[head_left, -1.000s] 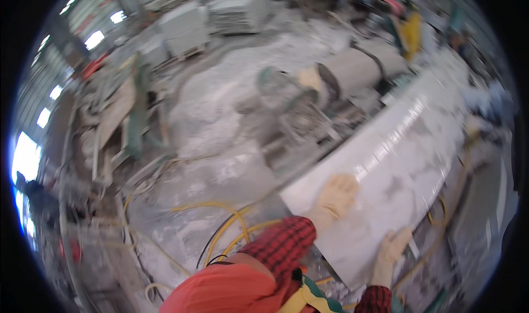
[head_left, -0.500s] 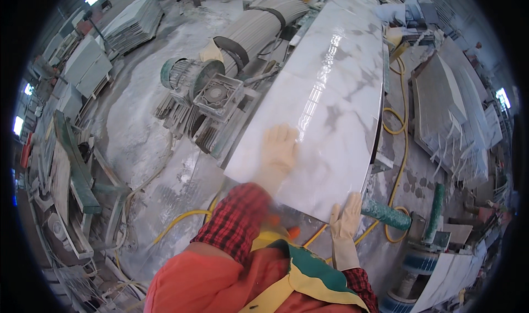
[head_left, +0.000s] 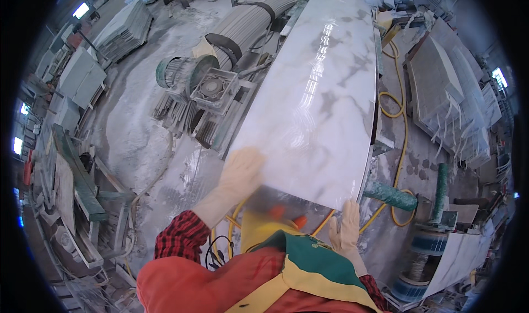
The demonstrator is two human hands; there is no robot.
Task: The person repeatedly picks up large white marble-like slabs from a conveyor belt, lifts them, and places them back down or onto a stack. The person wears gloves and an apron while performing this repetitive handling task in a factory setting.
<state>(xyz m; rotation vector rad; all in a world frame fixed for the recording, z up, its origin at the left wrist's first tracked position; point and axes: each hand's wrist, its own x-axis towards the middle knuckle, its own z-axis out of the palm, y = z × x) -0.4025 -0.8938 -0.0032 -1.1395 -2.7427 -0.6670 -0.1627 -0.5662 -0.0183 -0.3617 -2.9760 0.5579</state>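
Observation:
A long white marble slab (head_left: 308, 142) with grey veins stretches away from me, its surface glossy with reflected light. My left hand (head_left: 241, 172), in a cream rubber glove, lies over the slab's near left corner; its fingers are extended but blurred. At the near right corner, my right hand (head_left: 345, 233) in a matching glove has its fingertips against the edge. Its fingers point forward and the thumb stands apart. I see nothing held in either hand.
A motor (head_left: 179, 77) with a grey bellows cover (head_left: 256, 23) stands left of the slab. On the right are a yellow hose (head_left: 405, 142), a green pipe (head_left: 391, 196) and stacked stone slabs (head_left: 438, 92). A green metal frame (head_left: 80, 175) stands far left.
My left hand has slid back and left across the slab top to its near left corner. My right hand stays by the near right corner. The view has shifted slightly.

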